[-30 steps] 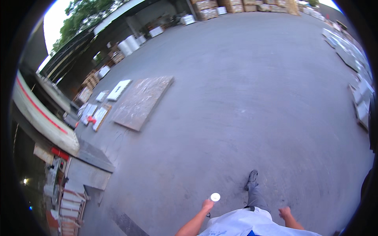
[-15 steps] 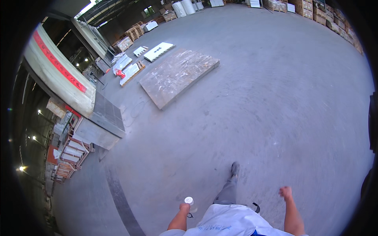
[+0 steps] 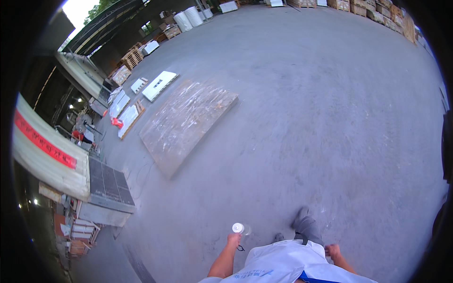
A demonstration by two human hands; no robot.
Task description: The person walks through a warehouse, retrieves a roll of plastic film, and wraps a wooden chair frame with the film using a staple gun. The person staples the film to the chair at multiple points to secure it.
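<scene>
My left hand (image 3: 232, 239) is closed round a clear bottle (image 3: 239, 228) with a round white lid, held out in front of my left side. A dark strap loop hangs by the fingers. My right hand (image 3: 332, 250) is beside my right thigh, its fingers curled in and slightly blurred, with nothing visible in them. Below the hands show my white shirt (image 3: 273, 262) and one grey trouser leg (image 3: 307, 231) with a dark shoe.
A large worn flat slab (image 3: 188, 122) lies on the grey floor ahead to the left. Beyond it are white slabs (image 3: 159, 86) and wooden pallets (image 3: 132, 57). A pillar with a dark base (image 3: 111, 184) stands at left. Crates (image 3: 339, 4) line the far edge.
I have stepped forward, so the big slab and pillar appear lower and further left. My right arm has swung back toward my thigh. The bottle stays in my left hand.
</scene>
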